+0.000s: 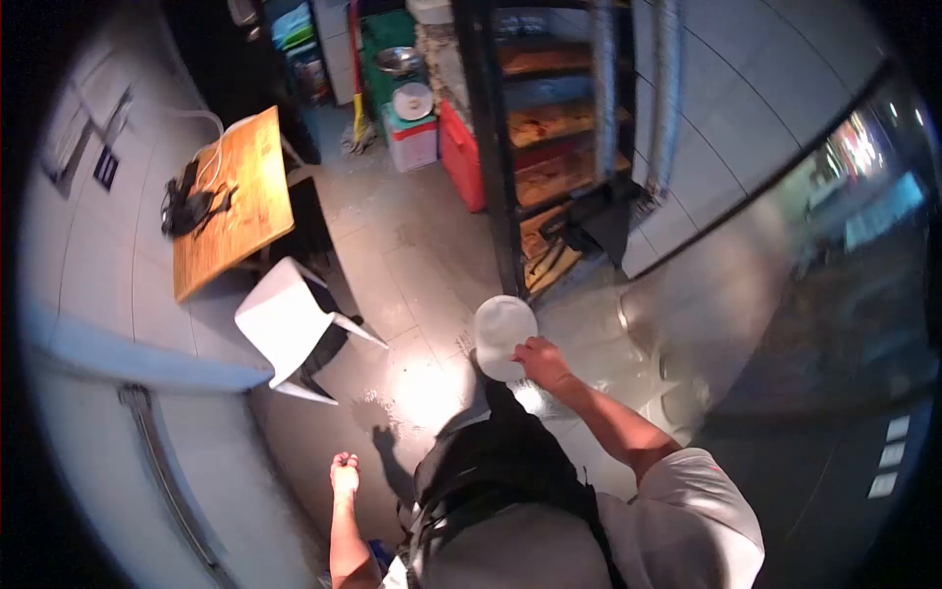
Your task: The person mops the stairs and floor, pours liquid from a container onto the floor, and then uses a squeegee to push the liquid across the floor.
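My right hand [539, 361] grips the near right edge of a round white plate [504, 332], held out in front of me over the wet floor. The plate's upper face is bare. At my left side, my left hand [344, 474] is lowered with its fingers curled in; I see nothing in it. A black apron [500, 452] covers my front.
A white plastic stool [283, 319] stands at left beside a wooden table [257, 196] with a black bag [192, 208] on it. Ahead are a dark-framed shelf rack [554, 123], a red box [459, 152] and a cooler [412, 145]. Tiled floor [392, 275] shines wet.
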Action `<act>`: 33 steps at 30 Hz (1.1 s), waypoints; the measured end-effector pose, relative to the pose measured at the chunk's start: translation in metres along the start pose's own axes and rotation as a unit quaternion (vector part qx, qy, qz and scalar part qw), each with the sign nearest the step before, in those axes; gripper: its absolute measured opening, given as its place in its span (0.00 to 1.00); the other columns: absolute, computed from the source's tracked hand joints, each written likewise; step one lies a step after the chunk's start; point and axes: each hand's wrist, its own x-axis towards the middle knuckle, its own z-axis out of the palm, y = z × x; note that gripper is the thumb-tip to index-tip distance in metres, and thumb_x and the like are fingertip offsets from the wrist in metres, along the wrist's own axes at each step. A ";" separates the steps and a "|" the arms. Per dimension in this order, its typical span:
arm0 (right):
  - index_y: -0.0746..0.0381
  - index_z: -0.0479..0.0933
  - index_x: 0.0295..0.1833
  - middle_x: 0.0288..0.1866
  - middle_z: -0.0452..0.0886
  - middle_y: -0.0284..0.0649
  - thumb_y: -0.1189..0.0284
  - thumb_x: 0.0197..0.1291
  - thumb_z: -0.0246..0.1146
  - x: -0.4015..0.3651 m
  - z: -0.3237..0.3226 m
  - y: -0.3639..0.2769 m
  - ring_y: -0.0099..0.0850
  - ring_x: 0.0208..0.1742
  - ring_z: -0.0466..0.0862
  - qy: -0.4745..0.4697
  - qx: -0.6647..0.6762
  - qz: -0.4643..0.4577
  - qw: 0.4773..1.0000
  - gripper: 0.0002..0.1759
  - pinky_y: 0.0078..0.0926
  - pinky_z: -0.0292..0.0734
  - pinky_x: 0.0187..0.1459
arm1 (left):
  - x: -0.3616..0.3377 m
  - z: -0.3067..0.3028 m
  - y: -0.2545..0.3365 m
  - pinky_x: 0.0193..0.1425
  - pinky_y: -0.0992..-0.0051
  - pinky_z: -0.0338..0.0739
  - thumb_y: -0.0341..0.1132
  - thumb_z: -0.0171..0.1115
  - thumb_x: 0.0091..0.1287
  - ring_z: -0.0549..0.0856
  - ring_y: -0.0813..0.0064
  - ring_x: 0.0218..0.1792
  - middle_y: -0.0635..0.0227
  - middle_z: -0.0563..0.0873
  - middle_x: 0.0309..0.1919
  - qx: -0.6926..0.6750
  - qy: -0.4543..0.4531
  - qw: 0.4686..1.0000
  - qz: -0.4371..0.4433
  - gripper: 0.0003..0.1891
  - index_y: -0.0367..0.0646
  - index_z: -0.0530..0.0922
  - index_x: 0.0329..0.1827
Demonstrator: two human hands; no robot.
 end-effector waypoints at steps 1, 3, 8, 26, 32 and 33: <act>0.58 0.75 0.29 0.28 0.76 0.38 0.64 0.52 0.67 -0.004 -0.011 0.001 0.41 0.36 0.79 0.028 0.007 0.013 1.000 0.10 0.37 0.78 0.38 | 0.015 0.002 0.023 0.27 0.79 0.70 0.28 0.59 0.64 0.75 0.83 0.24 0.75 0.78 0.28 0.035 0.003 0.999 0.009 0.06 0.44 0.73 0.42; 0.58 0.76 0.29 0.29 0.76 0.39 0.65 0.52 0.67 -0.024 -0.035 0.002 0.41 0.35 0.80 0.057 -0.025 0.063 0.996 0.09 0.37 0.78 0.36 | 0.035 0.017 0.058 0.27 0.78 0.71 0.30 0.60 0.64 0.75 0.82 0.24 0.74 0.78 0.28 0.078 -0.010 0.997 0.024 0.09 0.43 0.73 0.45; 0.59 0.76 0.32 0.29 0.77 0.41 0.63 0.56 0.64 -0.103 -0.079 0.027 0.42 0.35 0.81 0.083 -0.089 0.209 0.970 0.11 0.39 0.78 0.37 | 0.014 0.104 0.092 0.27 0.78 0.71 0.31 0.60 0.66 0.77 0.80 0.23 0.73 0.79 0.29 0.108 -0.126 0.985 0.051 0.10 0.42 0.73 0.48; 0.60 0.73 0.29 0.27 0.75 0.44 0.61 0.59 0.63 -0.235 -0.221 0.264 0.44 0.34 0.79 0.163 -0.106 0.438 0.877 0.14 0.41 0.77 0.35 | -0.172 0.642 0.178 0.52 0.75 0.75 0.33 0.60 0.68 0.80 0.74 0.45 0.61 0.83 0.44 0.308 -0.541 0.758 0.196 0.25 0.36 0.65 0.66; 0.60 0.74 0.29 0.26 0.74 0.43 0.60 0.59 0.62 -0.238 -0.307 0.353 0.43 0.34 0.79 0.214 -0.112 0.480 0.844 0.15 0.40 0.76 0.36 | -0.372 0.930 0.258 0.63 0.70 0.70 0.33 0.58 0.69 0.75 0.72 0.60 0.59 0.77 0.58 0.296 -0.778 0.510 0.219 0.25 0.41 0.64 0.68; 0.60 0.74 0.30 0.26 0.74 0.43 0.59 0.59 0.62 -0.239 -0.321 0.371 0.43 0.34 0.79 0.219 -0.113 0.487 0.838 0.15 0.40 0.76 0.36 | -0.411 0.969 0.267 0.64 0.71 0.69 0.33 0.57 0.70 0.74 0.72 0.61 0.59 0.76 0.59 0.298 -0.800 0.482 0.199 0.24 0.40 0.64 0.68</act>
